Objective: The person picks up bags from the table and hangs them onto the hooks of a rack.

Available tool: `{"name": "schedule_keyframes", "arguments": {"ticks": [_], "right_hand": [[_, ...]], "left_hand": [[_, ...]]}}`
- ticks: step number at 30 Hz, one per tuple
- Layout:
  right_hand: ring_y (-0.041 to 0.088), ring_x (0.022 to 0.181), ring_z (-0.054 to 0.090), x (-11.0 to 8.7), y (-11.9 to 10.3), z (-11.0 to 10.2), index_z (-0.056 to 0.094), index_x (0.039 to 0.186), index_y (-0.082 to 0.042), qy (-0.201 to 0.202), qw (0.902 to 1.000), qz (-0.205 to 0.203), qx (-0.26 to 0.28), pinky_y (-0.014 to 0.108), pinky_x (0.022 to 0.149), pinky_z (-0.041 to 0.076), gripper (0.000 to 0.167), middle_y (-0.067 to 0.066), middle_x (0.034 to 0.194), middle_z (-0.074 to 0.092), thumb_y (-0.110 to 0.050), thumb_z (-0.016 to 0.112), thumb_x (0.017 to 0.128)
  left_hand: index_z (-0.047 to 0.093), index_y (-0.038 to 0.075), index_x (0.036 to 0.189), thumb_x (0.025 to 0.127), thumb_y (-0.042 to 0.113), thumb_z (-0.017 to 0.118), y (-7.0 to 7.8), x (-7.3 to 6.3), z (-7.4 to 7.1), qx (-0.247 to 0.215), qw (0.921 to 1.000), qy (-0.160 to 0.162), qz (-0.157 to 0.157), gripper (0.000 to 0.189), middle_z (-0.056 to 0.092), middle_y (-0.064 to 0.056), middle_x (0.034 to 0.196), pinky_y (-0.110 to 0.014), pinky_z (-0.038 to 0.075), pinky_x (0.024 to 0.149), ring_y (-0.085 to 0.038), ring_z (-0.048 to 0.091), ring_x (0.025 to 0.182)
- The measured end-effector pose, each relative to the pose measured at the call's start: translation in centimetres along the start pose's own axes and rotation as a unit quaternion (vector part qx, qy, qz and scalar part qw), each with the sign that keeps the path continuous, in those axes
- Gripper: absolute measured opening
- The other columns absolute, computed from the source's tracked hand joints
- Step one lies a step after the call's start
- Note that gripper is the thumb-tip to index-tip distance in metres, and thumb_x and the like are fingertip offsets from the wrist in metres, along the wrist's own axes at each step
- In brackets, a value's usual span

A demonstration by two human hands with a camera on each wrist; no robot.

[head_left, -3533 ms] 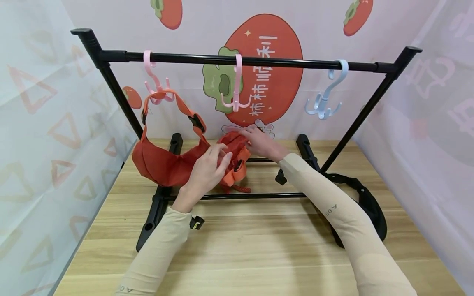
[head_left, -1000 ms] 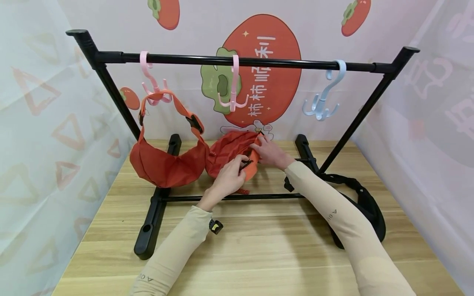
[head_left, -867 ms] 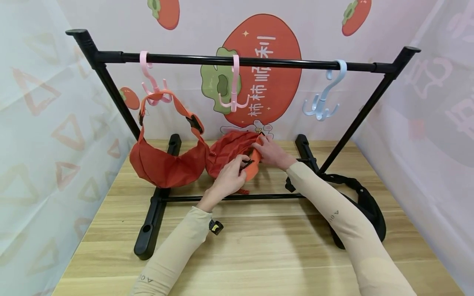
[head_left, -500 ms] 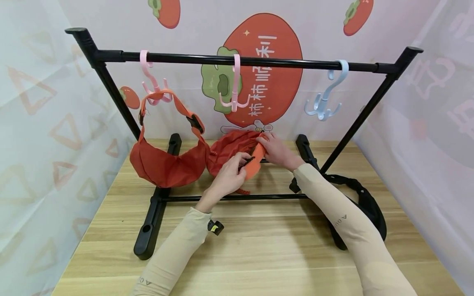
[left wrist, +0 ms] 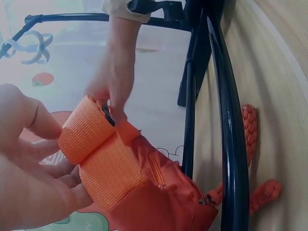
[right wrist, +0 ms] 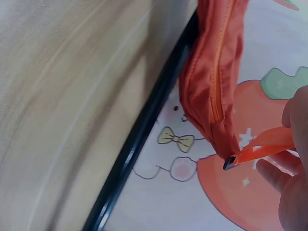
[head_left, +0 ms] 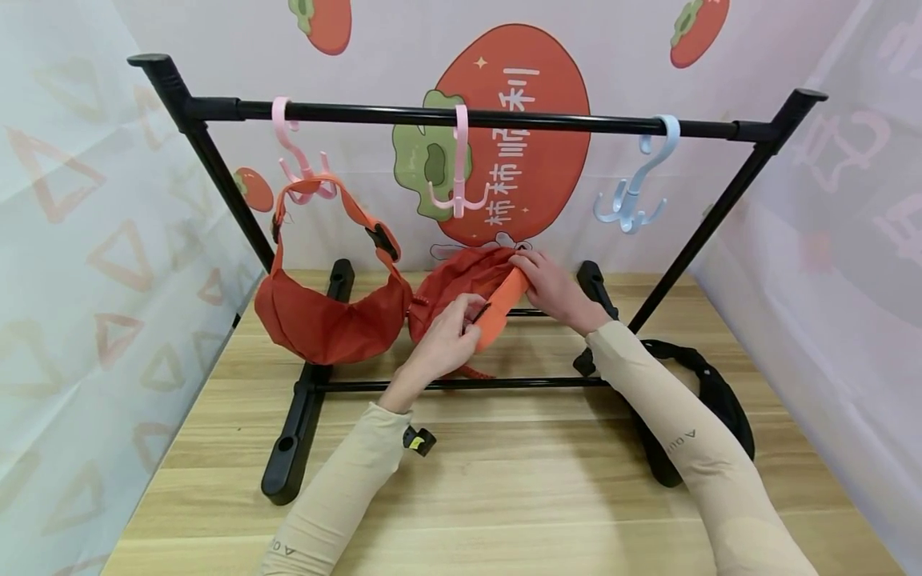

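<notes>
My left hand [head_left: 446,336] grips the orange webbing strap [head_left: 507,302] of a red waist bag [head_left: 461,276], thumb and fingers on the webbing near a black buckle. At the strap's other end, my right hand [head_left: 555,290] pinches it beside the bag's upper corner. The left wrist view shows the doubled strap [left wrist: 103,144] between the fingers of the left hand [left wrist: 33,159]. In the right wrist view the bag [right wrist: 216,82] hangs with its zipper showing, the strap [right wrist: 269,144] running to the right hand [right wrist: 293,178]. A second red waist bag [head_left: 331,324] hangs from the left pink hook [head_left: 304,164].
A black rack [head_left: 533,122] carries a middle pink hook [head_left: 459,164] and a blue hook [head_left: 632,188], both without bags. Its lower bar [head_left: 519,383] crosses in front of the held bag. A black bag [head_left: 727,408] lies at the rack's right foot on the wooden table [head_left: 490,496].
Both hands have taken hold of the strap since the earliest frame. Lately the right hand has moved right and slightly up, drawing the strap longer and straighter, while the left hand stays nearly in place.
</notes>
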State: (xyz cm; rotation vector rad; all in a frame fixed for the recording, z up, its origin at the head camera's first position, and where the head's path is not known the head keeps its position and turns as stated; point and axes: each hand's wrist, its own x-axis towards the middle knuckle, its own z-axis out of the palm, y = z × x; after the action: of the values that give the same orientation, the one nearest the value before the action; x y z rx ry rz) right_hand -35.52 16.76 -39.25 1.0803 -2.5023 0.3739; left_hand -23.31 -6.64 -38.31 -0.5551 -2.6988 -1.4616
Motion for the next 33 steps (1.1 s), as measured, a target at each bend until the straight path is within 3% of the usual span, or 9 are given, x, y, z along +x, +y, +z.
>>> {"name": "schedule_keyframes", "arguments": {"ticks": [6,13,17,22,27,33], "right_hand": [[0.037,0.117,0.052,-0.1,-0.3,-1.2,0.054,0.131,-0.003,0.026,0.9995,-0.017,-0.004,0.048,0.098,0.049,0.043,0.020,0.134,0.055,0.003,0.060,0.089],[0.036,0.115,0.052,0.0,-1.3,-2.5,0.055,0.133,-0.004,0.055,0.9977,-0.037,-0.015,0.048,0.095,0.050,0.045,0.018,0.130,0.057,0.005,0.060,0.089],[0.035,0.115,0.051,0.2,-2.2,-3.6,0.056,0.133,-0.004,0.063,0.9973,-0.038,-0.005,0.048,0.094,0.051,0.046,0.017,0.130,0.058,0.006,0.059,0.089],[0.034,0.115,0.051,0.4,-3.0,-4.7,0.055,0.136,-0.007,0.073,0.9965,-0.037,0.013,0.046,0.095,0.051,0.048,0.016,0.129,0.058,0.007,0.057,0.090],[0.033,0.116,0.052,0.6,-3.7,-5.8,0.056,0.137,-0.009,0.079,0.9956,-0.044,0.024,0.046,0.094,0.050,0.049,0.015,0.128,0.060,0.007,0.053,0.090],[0.033,0.116,0.054,0.8,-4.9,-7.4,0.059,0.130,-0.003,0.085,0.9947,-0.047,0.036,0.047,0.095,0.051,0.040,0.017,0.126,0.061,0.005,0.056,0.091]], "left_hand": [[0.046,0.015,0.136,0.098,0.011,0.037,0.1,0.0,-0.1,-0.004,0.9999,-0.013,-0.010,0.039,0.054,-0.006,0.130,-0.039,0.046,0.091,-0.022,0.053,0.106],[0.043,0.015,0.138,0.107,0.032,0.034,-0.1,-0.2,0.6,-0.010,0.9998,-0.016,-0.005,0.036,0.059,-0.008,0.105,-0.034,0.045,0.074,-0.021,0.055,0.083],[0.041,0.018,0.137,0.103,0.046,0.041,0.1,-0.4,1.0,-0.017,0.9995,-0.024,-0.013,0.044,0.058,-0.006,0.102,-0.031,0.044,0.069,-0.018,0.055,0.080],[0.040,0.022,0.136,0.089,0.058,0.062,0.5,-0.5,1.1,-0.024,0.9989,-0.009,-0.038,0.064,0.062,-0.002,0.100,-0.031,0.048,0.068,-0.017,0.060,0.079],[0.040,0.023,0.136,0.082,0.052,0.073,1.2,-0.8,1.0,-0.001,0.9995,0.005,-0.031,0.070,0.063,-0.001,0.103,-0.031,0.049,0.068,-0.017,0.060,0.079],[0.044,0.016,0.137,0.085,0.030,0.067,2.2,-1.0,0.8,0.052,0.9980,0.033,0.017,0.059,0.062,-0.003,0.112,-0.030,0.045,0.069,-0.017,0.056,0.084]]}}
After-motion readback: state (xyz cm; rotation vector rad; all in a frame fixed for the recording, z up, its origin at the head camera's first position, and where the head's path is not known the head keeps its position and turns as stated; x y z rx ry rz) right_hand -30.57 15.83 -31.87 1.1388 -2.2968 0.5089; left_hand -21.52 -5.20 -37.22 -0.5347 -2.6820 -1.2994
